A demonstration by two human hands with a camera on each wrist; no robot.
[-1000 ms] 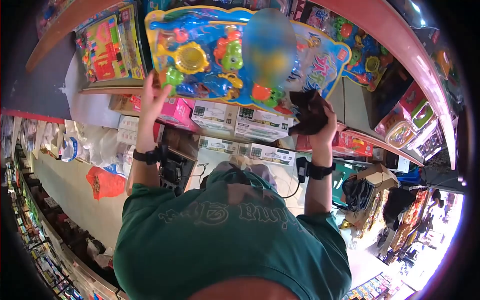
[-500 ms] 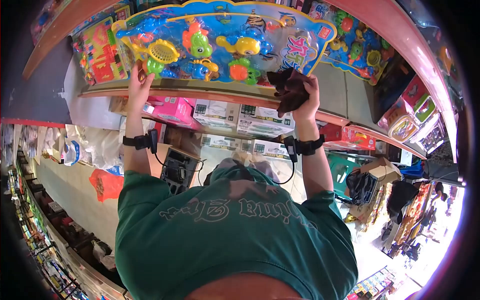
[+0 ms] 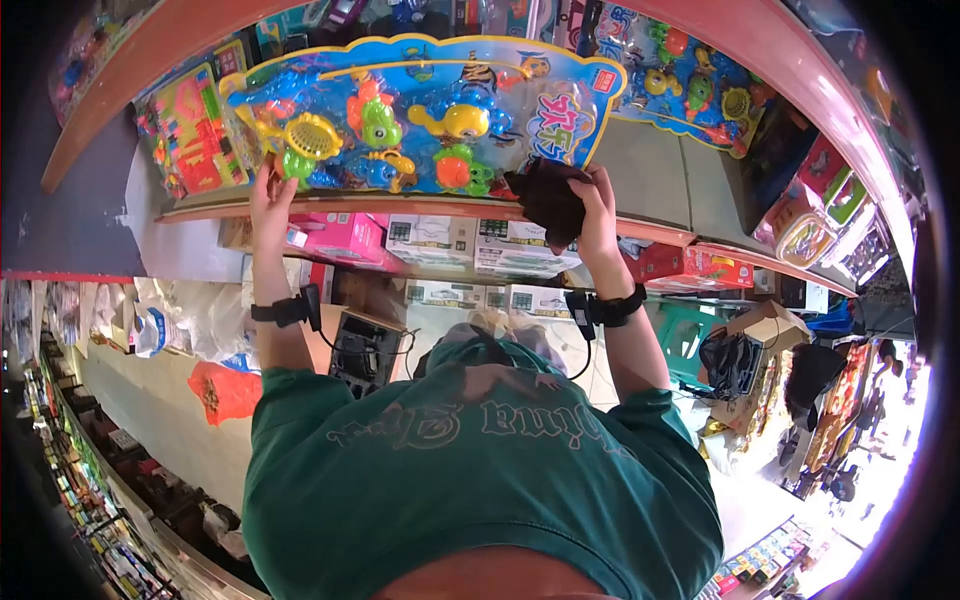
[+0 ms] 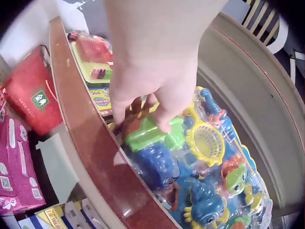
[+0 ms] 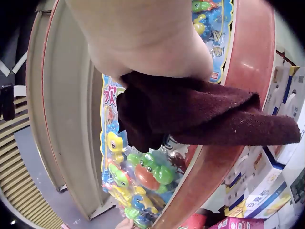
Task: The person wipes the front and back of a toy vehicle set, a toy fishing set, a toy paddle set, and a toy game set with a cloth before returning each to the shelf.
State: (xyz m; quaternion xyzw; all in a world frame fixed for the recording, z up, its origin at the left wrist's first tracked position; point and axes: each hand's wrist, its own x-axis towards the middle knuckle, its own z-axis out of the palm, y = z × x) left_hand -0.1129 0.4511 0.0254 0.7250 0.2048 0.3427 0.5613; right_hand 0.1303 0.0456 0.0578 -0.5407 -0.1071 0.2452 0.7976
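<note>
A large blue fishing toy set (image 3: pixel 520 95), sealed under clear plastic with a yellow border, lies over the shelf and leans toward the back. Its bubbles hold a yellow net (image 4: pixel 208 142), green, orange and blue sea animals, and a rod along the top. My left hand (image 3: pixel 271 205) grips the pack's lower left corner, thumb over a green toy (image 4: pixel 155 133) and fingers at the edge. My right hand (image 3: pixel 597 215) holds a crumpled dark brown cloth (image 5: pixel 205 112) at the pack's lower right corner. The cloth hangs over the shelf's front edge, and the right fingertips are hidden in the right wrist view.
The shelf's red-brown front lip (image 4: pixel 90 138) runs just below the pack. A building-block toy pack (image 3: pixel 200 135) stands to the left, another fishing set (image 3: pixel 700 85) at the back right. White boxes (image 3: pixel 430 240) and a pink box (image 3: pixel 345 235) sit beneath the shelf.
The toy set has shifted left and come lower, nearer the shelf's front edge. Both hands moved left with it, the right one still holding the cloth.
</note>
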